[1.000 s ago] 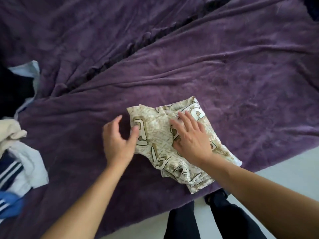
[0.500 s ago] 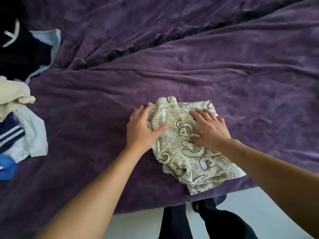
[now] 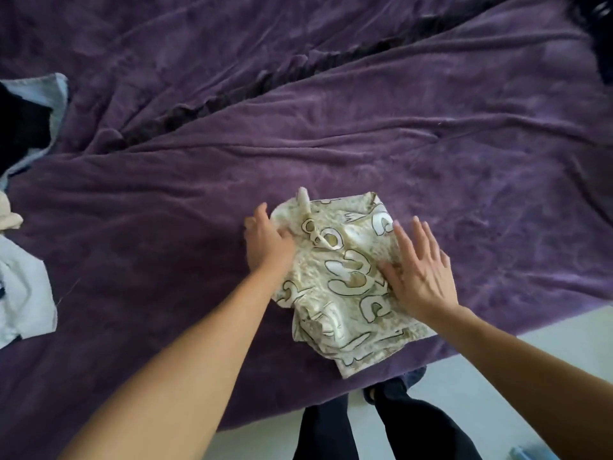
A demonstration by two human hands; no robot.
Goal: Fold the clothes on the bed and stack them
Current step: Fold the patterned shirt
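Our left hand point(image 3: 269, 242) now grips the printed garment's point(image 3: 345, 293) edge. Right hand point(image 3: 419, 273) slides right, flat, fingers spread. Fold nearly set.

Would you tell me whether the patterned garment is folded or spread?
Folded: the garment lies as a compact, layered bundle; stacked edges show at its near corner.

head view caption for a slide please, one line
Left hand holds the edge of a cream patterned garment on a purple blanket while the right hand presses it flat.
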